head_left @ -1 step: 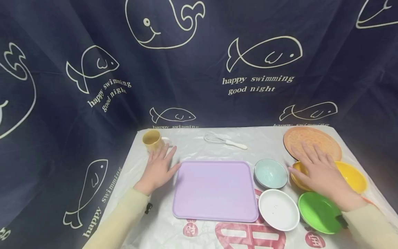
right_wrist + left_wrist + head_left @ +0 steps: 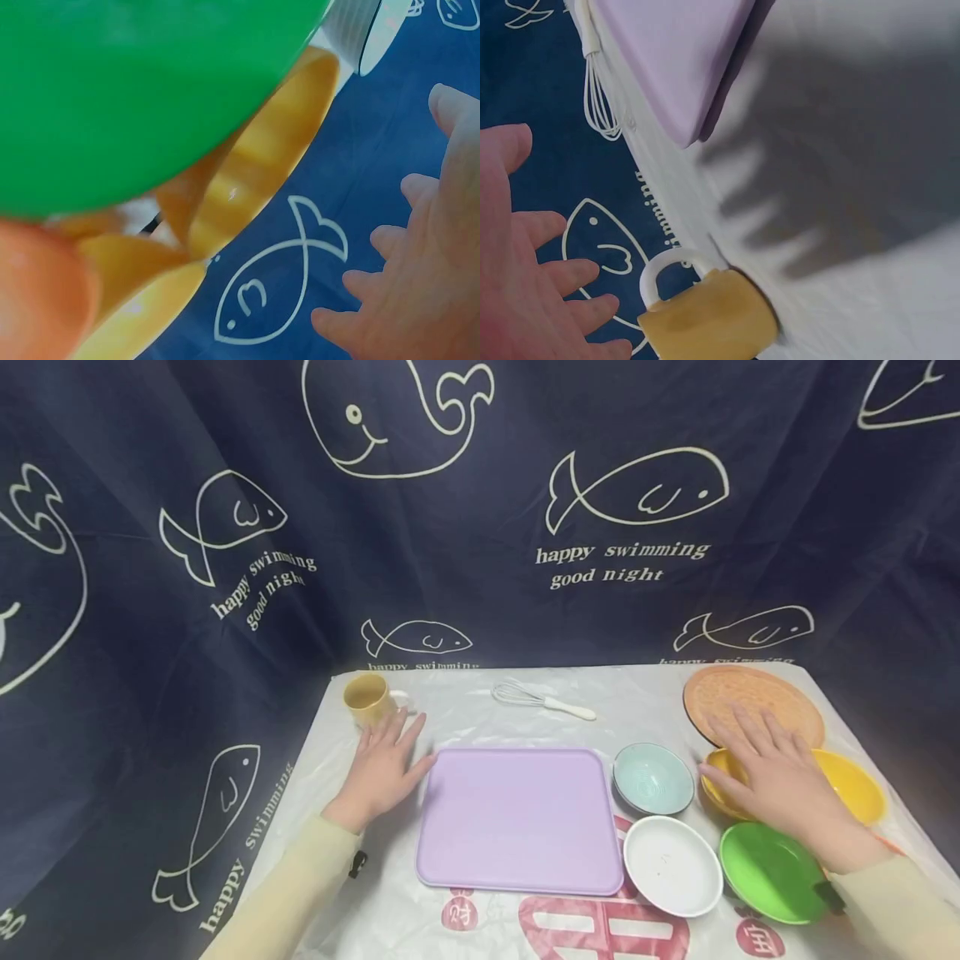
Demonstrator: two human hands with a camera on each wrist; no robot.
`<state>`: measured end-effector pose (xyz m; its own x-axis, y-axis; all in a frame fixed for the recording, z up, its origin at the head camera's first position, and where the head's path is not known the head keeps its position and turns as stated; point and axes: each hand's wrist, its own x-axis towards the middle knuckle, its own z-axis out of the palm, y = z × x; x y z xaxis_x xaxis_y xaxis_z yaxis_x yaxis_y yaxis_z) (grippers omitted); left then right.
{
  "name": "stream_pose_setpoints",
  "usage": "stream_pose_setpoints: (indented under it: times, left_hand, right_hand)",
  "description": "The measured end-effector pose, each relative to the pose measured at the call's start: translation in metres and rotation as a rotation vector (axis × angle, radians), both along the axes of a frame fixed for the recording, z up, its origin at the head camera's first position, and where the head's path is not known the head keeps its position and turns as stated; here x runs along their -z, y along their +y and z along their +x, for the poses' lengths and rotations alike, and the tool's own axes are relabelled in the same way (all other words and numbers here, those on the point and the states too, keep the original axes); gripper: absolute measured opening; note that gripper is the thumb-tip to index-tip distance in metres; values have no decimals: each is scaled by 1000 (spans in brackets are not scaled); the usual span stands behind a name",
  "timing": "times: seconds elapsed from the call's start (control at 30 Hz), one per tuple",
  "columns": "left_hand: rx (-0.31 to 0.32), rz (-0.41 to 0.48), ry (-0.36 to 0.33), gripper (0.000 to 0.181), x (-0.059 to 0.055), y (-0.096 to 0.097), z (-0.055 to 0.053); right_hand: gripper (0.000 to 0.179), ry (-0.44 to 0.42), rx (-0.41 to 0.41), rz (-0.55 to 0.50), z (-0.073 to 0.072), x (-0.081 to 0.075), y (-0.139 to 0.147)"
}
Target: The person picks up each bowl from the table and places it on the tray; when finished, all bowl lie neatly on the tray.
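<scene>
My left hand [image 2: 378, 768] hovers with fingers spread over the left side of the table and holds nothing. Just beyond its fingertips stands a yellow mug [image 2: 712, 319] with a white handle. A flat lilac rectangular board [image 2: 521, 822] lies to the right of the left thumb. With its fingers also spread, my right hand [image 2: 783, 785] is above two yellow bowls [image 2: 855, 789], partly hiding them. Its fingertips overlap a round orange-brown board [image 2: 716, 693] in the head view. In the right wrist view, that hand's palm and fingers show with nothing in them.
A whisk [image 2: 546, 700] lies at the back middle. Right of the lilac board are a light blue bowl [image 2: 654, 779], a white bowl [image 2: 672, 866] and a green bowl [image 2: 772, 872]. Something orange and rounded [image 2: 45, 292] sits near the right wrist. Behind hangs a dark blue curtain [image 2: 480, 543].
My right hand has shifted very slightly to the right. The left hand and the objects look the same.
</scene>
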<state>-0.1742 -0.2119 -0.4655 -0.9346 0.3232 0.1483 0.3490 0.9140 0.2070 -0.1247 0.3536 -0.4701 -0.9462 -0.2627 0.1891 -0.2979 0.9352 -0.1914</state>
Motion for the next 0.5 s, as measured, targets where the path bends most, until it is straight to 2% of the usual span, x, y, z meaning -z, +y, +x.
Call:
stream_pose_setpoints:
  times: [0.2,0.33,0.5]
  left_hand:
    - [12,50,-10,65,17,1,7]
    - [13,44,-19,65,28,2,11]
    - [1,14,-55,65,42,4,18]
  right_hand:
    - [89,-23,68,-24,28,5,33]
    - [91,-35,126,-46,53,14,59]
    - [96,-18,258,-147,85,36,95]
